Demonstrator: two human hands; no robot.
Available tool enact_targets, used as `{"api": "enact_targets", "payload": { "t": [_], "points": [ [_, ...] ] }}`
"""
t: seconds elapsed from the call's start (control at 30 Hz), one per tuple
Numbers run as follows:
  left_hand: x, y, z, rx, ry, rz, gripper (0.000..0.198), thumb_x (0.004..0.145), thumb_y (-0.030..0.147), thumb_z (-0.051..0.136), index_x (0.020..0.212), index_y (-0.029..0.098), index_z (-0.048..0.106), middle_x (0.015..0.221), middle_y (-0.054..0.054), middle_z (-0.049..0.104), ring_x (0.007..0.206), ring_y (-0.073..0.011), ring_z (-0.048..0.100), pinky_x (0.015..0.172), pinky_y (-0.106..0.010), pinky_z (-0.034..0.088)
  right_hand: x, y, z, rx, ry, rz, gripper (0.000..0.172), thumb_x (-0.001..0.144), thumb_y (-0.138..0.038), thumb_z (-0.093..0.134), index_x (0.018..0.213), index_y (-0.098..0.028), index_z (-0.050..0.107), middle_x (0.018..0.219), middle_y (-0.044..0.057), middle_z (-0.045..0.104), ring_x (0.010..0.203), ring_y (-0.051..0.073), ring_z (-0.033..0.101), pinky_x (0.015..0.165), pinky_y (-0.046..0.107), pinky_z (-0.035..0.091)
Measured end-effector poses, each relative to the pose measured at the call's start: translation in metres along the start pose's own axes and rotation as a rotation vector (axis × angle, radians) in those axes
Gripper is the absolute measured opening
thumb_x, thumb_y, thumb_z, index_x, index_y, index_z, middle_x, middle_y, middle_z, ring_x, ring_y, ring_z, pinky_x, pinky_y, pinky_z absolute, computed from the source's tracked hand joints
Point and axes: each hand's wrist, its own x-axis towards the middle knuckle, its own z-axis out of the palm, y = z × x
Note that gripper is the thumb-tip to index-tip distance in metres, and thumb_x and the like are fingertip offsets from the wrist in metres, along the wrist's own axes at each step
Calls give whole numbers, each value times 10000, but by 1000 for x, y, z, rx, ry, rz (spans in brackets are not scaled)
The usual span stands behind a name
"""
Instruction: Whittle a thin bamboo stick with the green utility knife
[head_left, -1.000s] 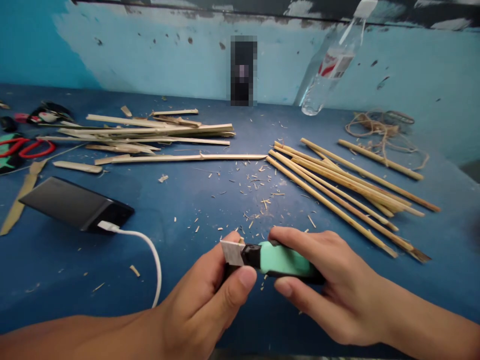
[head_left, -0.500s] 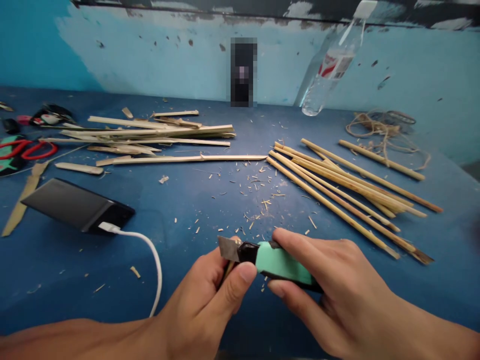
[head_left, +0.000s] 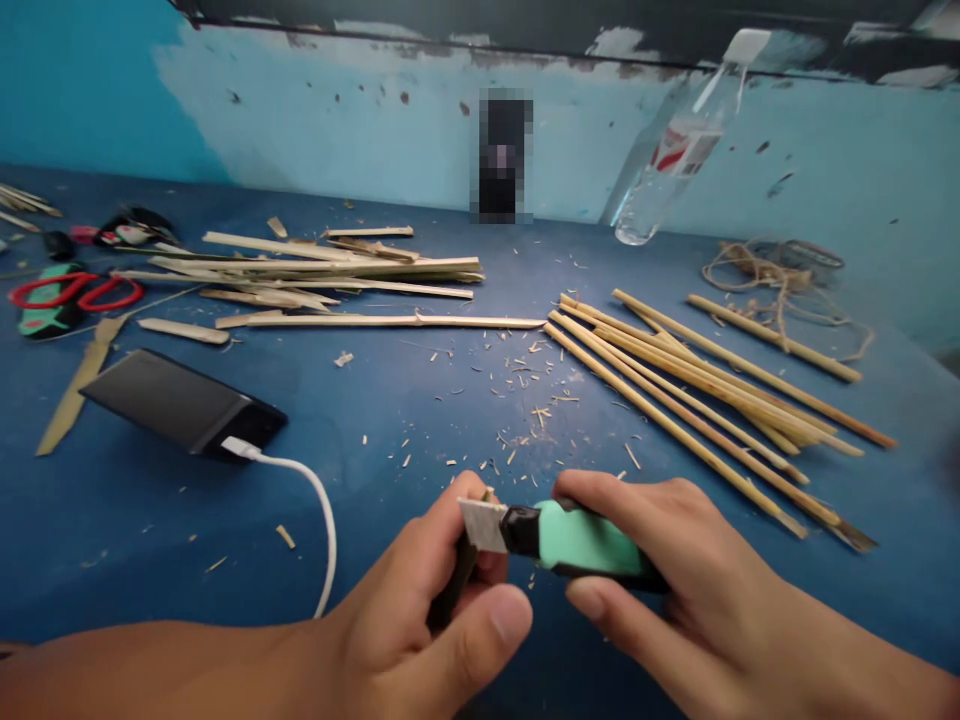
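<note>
My left hand (head_left: 435, 600) is closed around a short, dark bamboo stick (head_left: 454, 590), whose upper end shows by the index finger; most of it is hidden by the hand. In my right hand (head_left: 675, 570) is a green and black utility knife (head_left: 589, 540), gripped between thumb and fingers. Its blade (head_left: 484, 525) is out, points left and lies across the upper part of the stick. The left thumb stands away from the stick, below the blade.
Thin bamboo sticks (head_left: 697, 385) lie at right near twine (head_left: 780, 270). Split strips (head_left: 337, 270) are piled at back left. A phone (head_left: 180, 400) with a white cable (head_left: 326, 510), red scissors (head_left: 112, 292), a bottle (head_left: 675, 160) and scattered shavings (head_left: 525, 400) share the blue table.
The view has shifted slightly, so the table's things appear further right. My left thumb has moved off the knife and stick, showing more of the stick. The knife stays in my right hand.
</note>
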Motion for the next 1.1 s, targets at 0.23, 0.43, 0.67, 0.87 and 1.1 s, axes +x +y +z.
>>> {"api": "enact_targets", "payload": {
  "t": [0.23, 0.43, 0.67, 0.87, 1.1],
  "points": [
    [18, 16, -6, 126, -196, 82, 310, 1043, 475, 525, 855, 228, 519, 677, 39, 364, 624, -135, 334, 518, -229, 310, 3, 6, -1, 41, -53, -7, 199, 1040, -362, 457, 1179, -229, 507, 857, 13, 763, 580, 142, 664, 503, 271, 426],
    [19, 14, -2, 130, -165, 91, 328, 1033, 494, 544, 857, 219, 522, 694, 49, 372, 629, -126, 319, 583, -255, 317, 3, 8, -4, 82, -94, 2, 163, 1015, -346, 516, 1134, -235, 516, 828, -9, 754, 590, 145, 657, 490, 287, 387],
    [17, 8, 6, -68, -61, 54, 300, 1006, 495, 614, 883, 223, 647, 708, 42, 414, 615, -112, 356, 561, -210, 360, 4, 6, -2, 94, -93, 15, 119, 1032, -351, 504, 1073, -240, 517, 767, -29, 725, 632, 145, 664, 512, 287, 385],
    [15, -5, -10, -8, -184, -109, 307, 1040, 521, 536, 944, 231, 557, 587, 100, 262, 457, -80, 208, 396, -196, 180, 0, 3, 0, 5, -93, 72, 205, 1064, -410, 477, 1157, -235, 528, 812, -22, 715, 652, 145, 662, 519, 292, 367],
    [14, -8, -4, -16, -39, -174, 464, 1009, 614, 531, 776, 223, 444, 593, 97, 288, 479, -71, 172, 393, -180, 162, 0, -5, 12, -118, -26, 103, 300, 1042, -420, 524, 1266, -221, 504, 804, -23, 686, 602, 157, 638, 521, 286, 375]
  ]
}}
